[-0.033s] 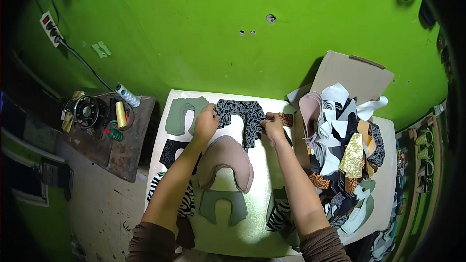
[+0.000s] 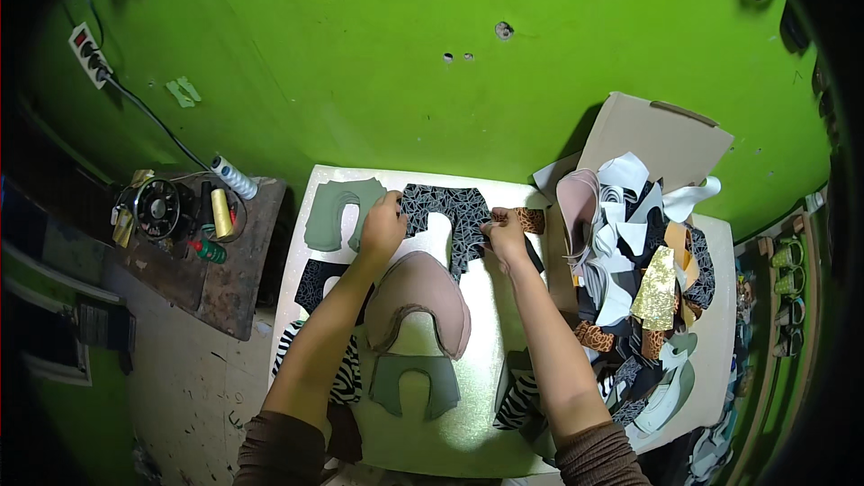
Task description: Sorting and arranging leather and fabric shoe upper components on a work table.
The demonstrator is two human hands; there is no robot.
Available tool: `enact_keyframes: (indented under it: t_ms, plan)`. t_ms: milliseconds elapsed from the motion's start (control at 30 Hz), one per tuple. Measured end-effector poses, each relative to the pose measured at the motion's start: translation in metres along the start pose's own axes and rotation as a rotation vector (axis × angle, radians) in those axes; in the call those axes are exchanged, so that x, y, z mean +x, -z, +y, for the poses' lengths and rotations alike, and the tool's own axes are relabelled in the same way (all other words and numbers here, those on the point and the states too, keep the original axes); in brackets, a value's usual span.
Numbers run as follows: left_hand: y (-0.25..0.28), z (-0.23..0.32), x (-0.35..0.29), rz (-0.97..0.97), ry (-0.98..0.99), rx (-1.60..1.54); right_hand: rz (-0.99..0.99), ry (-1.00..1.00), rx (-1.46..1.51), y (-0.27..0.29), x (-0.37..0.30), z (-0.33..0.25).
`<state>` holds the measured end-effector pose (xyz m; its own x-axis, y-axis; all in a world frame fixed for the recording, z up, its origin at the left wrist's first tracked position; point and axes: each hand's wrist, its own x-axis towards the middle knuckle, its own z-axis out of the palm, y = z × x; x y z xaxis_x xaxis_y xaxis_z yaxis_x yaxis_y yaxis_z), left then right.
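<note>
A black U-shaped cut piece with a pale web-like line pattern (image 2: 445, 201) lies flat near the far edge of the white table (image 2: 490, 306). My left hand (image 2: 385, 223) pinches its left edge, and my right hand (image 2: 506, 232) has its fingers closed on its right edge. To the left is a stack of green U-shaped pieces (image 2: 328, 207). Just nearer than the patterned piece sits a stack of dusty-pink curved pieces (image 2: 418, 283), with green U-shaped pieces (image 2: 387, 387) below it. A leopard-print piece (image 2: 531, 220) lies right beside my right hand.
A heap of mixed cut pieces (image 2: 621, 261) fills the table's right side, against an open cardboard box (image 2: 652, 139). Zebra-print pieces (image 2: 517, 400) lie nearer. At left, a dark side table (image 2: 225, 283) carries a thread cone (image 2: 236, 178) and a handwheel (image 2: 162, 207). Sandals (image 2: 787, 283) hang at right.
</note>
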<state>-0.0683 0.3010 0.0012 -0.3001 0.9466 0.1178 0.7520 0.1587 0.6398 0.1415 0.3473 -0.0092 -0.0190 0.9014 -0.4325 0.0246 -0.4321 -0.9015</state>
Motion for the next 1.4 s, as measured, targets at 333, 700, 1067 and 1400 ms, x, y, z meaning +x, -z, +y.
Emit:
enact_keyframes:
  t_ms: [333,700,1067,1400]
  plan:
    - [-0.004,-0.011,0.022,-0.138,-0.089,0.308,0.070,0.432,-0.452,-0.005,0.000,0.024]
    - [-0.022,-0.029,0.026,0.134,-0.524,0.531,0.180,0.557,-1.036,-0.031,-0.026,0.020]
    - [-0.026,-0.028,0.025,0.044,-0.559,0.467,0.180,0.338,-0.651,-0.028,0.019,0.014]
    - [-0.040,-0.026,0.039,0.046,-0.365,0.470,0.248,0.458,-0.849,-0.018,0.014,-0.002]
